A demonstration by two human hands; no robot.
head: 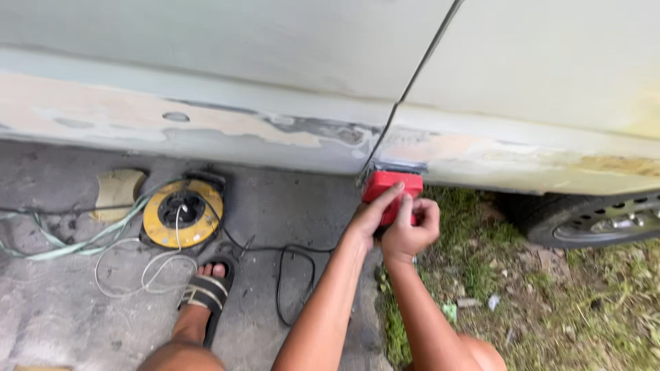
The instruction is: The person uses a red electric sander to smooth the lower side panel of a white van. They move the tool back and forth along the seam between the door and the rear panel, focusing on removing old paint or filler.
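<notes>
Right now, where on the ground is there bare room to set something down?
Bare concrete lies left of the sandalled foot. Grass right of the right hand is open. It is crowded around the yellow cable reel and black cord.

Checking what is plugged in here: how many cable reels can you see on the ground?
1: a yellow cable reel lies on the concrete below the car's door sill, left of both hands, near the sandalled foot. Others may lie outside the view.

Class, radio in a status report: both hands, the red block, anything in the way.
Left hand and right hand both gripping red sanding block. Block pressed against car's lower sill at door seam. Nothing between; black cable lies on ground.
</notes>
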